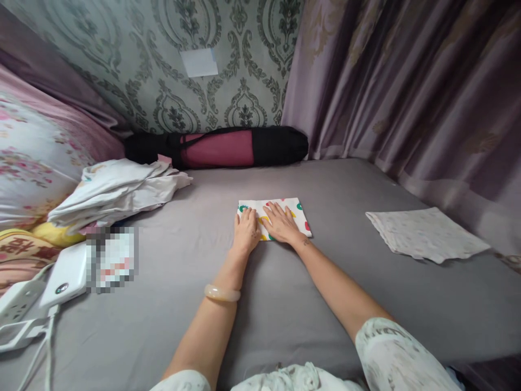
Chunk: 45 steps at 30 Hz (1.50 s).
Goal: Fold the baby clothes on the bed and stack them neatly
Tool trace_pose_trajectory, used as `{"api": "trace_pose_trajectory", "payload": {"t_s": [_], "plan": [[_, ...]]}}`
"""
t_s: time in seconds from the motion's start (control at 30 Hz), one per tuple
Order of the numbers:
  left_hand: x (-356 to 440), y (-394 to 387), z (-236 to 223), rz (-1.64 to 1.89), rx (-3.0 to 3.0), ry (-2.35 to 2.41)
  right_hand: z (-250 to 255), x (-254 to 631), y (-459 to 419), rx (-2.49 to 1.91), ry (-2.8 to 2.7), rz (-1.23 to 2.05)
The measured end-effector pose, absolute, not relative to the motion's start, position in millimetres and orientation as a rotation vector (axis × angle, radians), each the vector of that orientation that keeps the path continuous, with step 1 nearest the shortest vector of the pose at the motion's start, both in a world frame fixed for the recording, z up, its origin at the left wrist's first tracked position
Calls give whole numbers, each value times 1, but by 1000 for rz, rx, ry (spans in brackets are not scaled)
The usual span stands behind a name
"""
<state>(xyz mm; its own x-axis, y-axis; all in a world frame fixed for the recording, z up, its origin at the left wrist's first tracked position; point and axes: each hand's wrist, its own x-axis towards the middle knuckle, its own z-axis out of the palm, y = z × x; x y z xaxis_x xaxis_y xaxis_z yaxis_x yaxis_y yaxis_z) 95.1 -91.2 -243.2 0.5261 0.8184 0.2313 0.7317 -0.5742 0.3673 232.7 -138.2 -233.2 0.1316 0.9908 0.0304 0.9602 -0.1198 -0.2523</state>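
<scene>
A folded white cloth [302,220] with red, yellow and green spots lies flat on the grey sheet in front of me. My left hand [246,229] rests on its left side, fingers stretched forward and nothing held. Beside it, my right hand [280,224] presses flat on the middle of the cloth with its fingers spread. Both hands cover part of the cloth's near edge and pattern. A pale bangle [222,293] sits on my left forearm.
To the right lies another folded pale cloth [427,233]. A pile of white fabric [122,187] is at the left, near a white power bank [67,274] and a power strip [20,298] with cables. A black and maroon roll bag [217,148] lies along the wall.
</scene>
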Motion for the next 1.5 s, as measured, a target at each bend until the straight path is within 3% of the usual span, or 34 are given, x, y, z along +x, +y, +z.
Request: {"api": "trace_pose_trajectory", "payload": {"t_s": [0.43,1.0,1.23,1.5], "plan": [[96,-98,-235,272,2576,1303,-239,256,-145,-2367,-1729,100],[106,-91,-214,267,2601,1311,-233,280,-150,-2470,-1541,227],[137,-74,-230,395,2688,1257,-227,264,-143,-2351,-1680,34],[143,-67,-249,371,2673,1223,-238,255,-138,-2294,-1784,113]]}}
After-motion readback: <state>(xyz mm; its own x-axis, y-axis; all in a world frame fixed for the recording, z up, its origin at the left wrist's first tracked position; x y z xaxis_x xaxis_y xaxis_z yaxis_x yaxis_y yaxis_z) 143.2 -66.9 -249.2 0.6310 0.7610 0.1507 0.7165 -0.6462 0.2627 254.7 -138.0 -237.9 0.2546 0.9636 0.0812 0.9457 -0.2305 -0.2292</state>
